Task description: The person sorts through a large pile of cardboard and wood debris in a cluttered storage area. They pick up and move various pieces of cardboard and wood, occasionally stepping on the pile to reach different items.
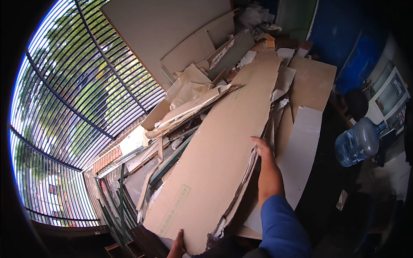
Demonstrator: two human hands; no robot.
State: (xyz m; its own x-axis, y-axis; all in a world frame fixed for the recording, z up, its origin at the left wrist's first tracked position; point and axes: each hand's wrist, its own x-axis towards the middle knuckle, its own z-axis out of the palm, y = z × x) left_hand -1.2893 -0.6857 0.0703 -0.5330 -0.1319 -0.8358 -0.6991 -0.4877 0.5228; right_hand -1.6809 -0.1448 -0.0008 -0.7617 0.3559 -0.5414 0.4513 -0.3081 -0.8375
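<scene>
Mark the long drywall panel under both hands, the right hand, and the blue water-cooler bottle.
Long drywall panel (216, 144): head view, middle of its tan face.
Right hand (262, 148): head view, back of the hand.
Blue water-cooler bottle (357, 143): head view, side of its body.

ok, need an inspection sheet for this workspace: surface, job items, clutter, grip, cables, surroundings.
Surface: dark floor at right, too dim for detail.
Job items: long tan flat board with faint green print, sloping over the heap; right edge torn and ragged.
Clutter: heap of broken tan and grey boards beside and beyond it.
Grip: left hand holds the near end, thumb on top; right hand holds the torn edge. Fingers underneath hidden.
Cables: nothing seen.
Surroundings: dark slatted window grille at left; blue painted wall and clear blue plastic water bottle, on its side, at right.
</scene>
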